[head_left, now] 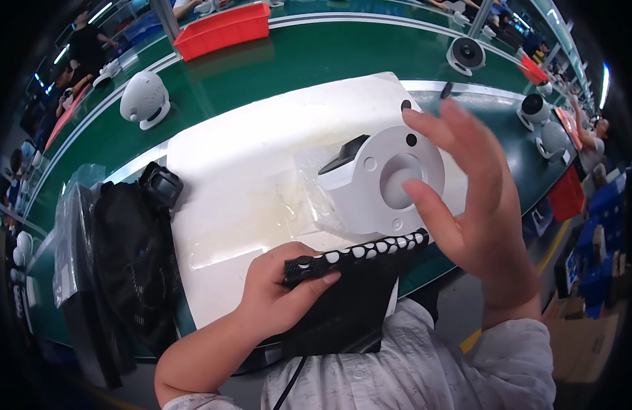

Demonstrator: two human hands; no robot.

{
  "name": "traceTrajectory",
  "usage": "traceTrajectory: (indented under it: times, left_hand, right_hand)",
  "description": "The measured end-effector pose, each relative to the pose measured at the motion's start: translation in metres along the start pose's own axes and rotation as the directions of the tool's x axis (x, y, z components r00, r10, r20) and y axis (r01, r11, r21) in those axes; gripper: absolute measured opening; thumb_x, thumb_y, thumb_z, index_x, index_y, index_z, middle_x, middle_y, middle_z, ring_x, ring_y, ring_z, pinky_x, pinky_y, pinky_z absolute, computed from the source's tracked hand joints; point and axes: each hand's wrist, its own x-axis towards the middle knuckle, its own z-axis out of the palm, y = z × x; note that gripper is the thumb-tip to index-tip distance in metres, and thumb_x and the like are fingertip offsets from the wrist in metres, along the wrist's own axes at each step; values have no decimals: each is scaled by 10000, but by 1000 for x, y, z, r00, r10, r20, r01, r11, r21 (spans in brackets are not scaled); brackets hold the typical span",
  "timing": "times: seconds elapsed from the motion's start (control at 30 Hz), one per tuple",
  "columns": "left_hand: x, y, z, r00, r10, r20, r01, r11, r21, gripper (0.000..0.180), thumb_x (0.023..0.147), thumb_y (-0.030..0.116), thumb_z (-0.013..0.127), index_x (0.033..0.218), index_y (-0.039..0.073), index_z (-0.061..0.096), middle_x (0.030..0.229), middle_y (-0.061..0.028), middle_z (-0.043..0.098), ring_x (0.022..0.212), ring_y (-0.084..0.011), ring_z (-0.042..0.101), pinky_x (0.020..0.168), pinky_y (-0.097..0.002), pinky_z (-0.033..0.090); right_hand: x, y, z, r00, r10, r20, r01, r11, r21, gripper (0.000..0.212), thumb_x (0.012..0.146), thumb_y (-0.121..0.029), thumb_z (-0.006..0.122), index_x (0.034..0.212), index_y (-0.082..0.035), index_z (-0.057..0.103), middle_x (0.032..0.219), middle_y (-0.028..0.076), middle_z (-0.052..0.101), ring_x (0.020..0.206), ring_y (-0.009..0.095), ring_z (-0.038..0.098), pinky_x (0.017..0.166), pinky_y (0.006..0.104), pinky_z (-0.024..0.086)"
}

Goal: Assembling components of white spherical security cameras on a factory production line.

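My left hand [280,283] grips a black sheet [343,301] by its edge. The sheet is tilted, and white rounds with black between them show on its upper face [370,250]. My right hand [476,184] is spread, thumb and fingers apart, over a white device [360,198] lying with its round base up. One black round pad [411,140] sits on the base, near several shallow round recesses. Two small black ovals [406,106] show at my right fingertips; I cannot tell whether they stick to the skin. The fingers are slightly blurred.
A white board [220,178] covers the bench before me. A black bag [135,260] and clear plastic wrap [73,232] lie left. White devices [145,99] and a red bin [223,31] stand on the green conveyor [316,51]. People work farther off.
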Motion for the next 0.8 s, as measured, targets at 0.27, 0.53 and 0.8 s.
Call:
traceTrajectory:
  times: [0.27, 0.53, 0.8]
  left_hand:
    - [-1, 2, 0, 999, -39, -7, 39, 999, -25, 122, 718, 43, 657, 780, 20, 554, 657, -29, 558, 580, -83, 493, 521, -217, 385]
    - [-2, 1, -1, 1000, -16, -10, 16, 999, -39, 134, 723, 59, 661, 793, 29, 550, 686, -29, 561, 605, -94, 503, 546, -221, 399]
    - [-2, -1, -2, 1000, -19, 6, 19, 1000, -23, 145, 721, 64, 664, 800, 30, 548, 700, -42, 565, 604, -111, 518, 546, -228, 407]
  right_hand:
    - [17, 13, 28, 987, 154, 48, -154, 816, 557, 606, 724, 57, 507, 1267, -20, 250, 756, 50, 505, 930, 187, 497, 835, 302, 378]
    - [17, 8, 28, 971, 225, 84, -231, 778, 584, 565, 740, 45, 486, 1259, -16, 273, 770, 45, 510, 928, 194, 499, 826, 300, 388]
    - [20, 2, 14, 977, 167, 135, -201, 933, 300, 508, 742, 40, 486, 1229, -18, 351, 745, 56, 516, 899, 180, 515, 848, 310, 383]
